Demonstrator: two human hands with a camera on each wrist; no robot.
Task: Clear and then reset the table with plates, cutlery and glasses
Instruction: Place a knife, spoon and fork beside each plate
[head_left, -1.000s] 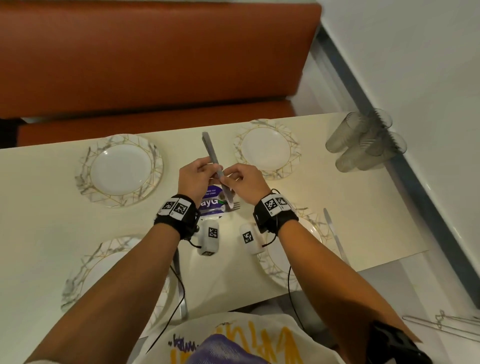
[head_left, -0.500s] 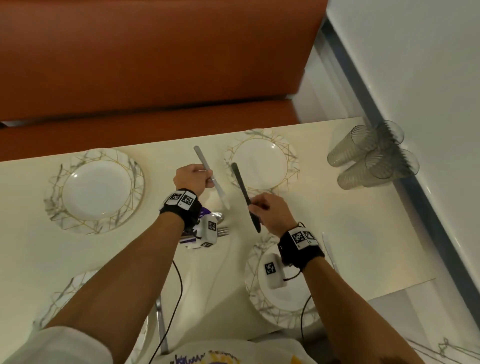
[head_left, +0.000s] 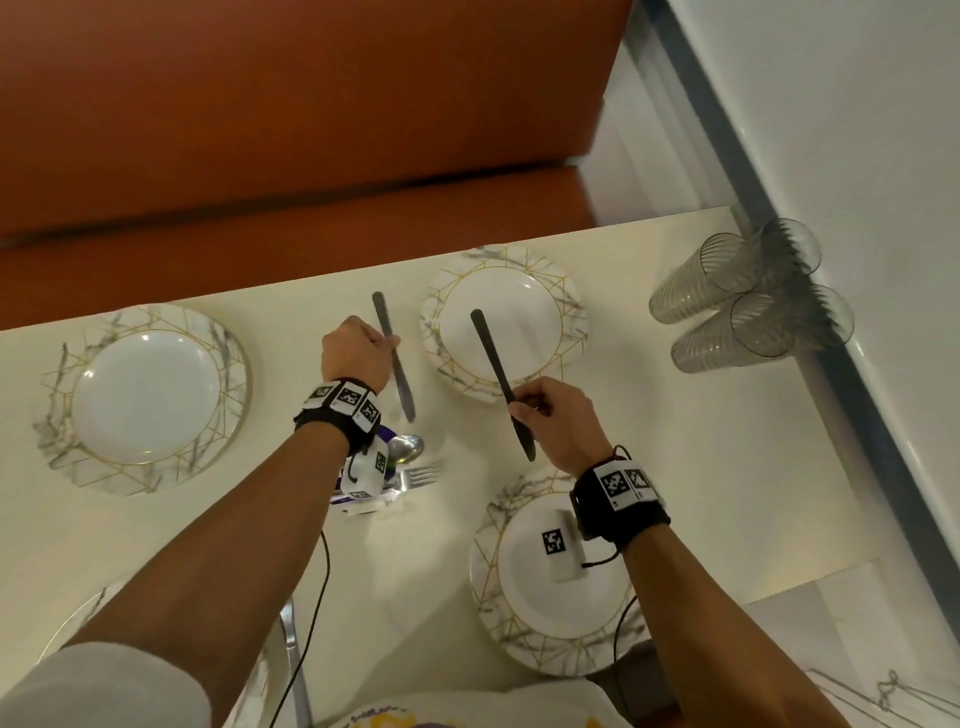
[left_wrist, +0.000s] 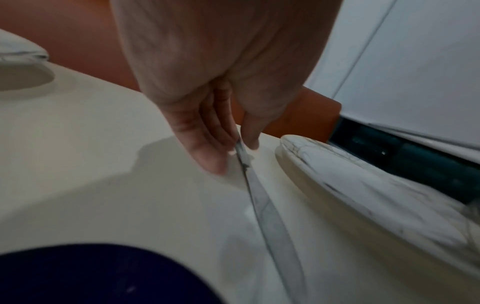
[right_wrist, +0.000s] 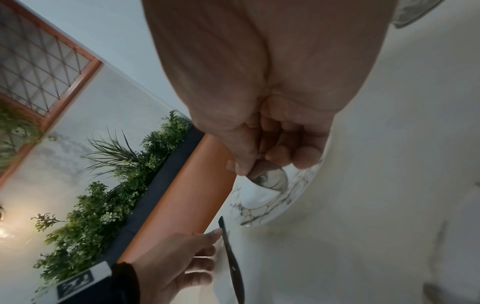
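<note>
Head view looks down on a cream worktop (head_left: 727, 467) pushed against an orange bench seat (head_left: 260, 130). Both hands are up over the middle of it, each gripping a table knife. The left hand (head_left: 353, 353) has its fingers curled round the left knife (head_left: 396, 364), which hangs just left of the far right plate (head_left: 571, 332) with its handle pointing away toward the bench. Left wrist view shows thumb and fingertips (left_wrist: 213, 162) pinching that knife by its neck, blade running back toward the camera, the plate's rim (left_wrist: 363, 185) close beside it. The right hand (head_left: 558, 421) pinches the right knife (head_left: 498, 374) about midway along; its dark handle reaches out over that same far right plate (whether it touches the plate I cannot tell), and its blade points back toward the person. The two knives are apart and roughly parallel.

Four marbled, gold-lined plates lie on the worktop: a far left plate (head_left: 228, 364), the far right one, a near right plate (head_left: 488, 597) under the right wrist, and a near left plate (head_left: 78, 623) mostly hidden by the left arm. A spoon (head_left: 408, 449) and a fork (head_left: 423, 475) lie on a purple card (head_left: 387, 434) below the left wrist. Another knife (head_left: 291, 639) lies beside the near left plate. Four ribbed clear tumblers (head_left: 748, 301) stand clustered at the right edge by the wall.
</note>
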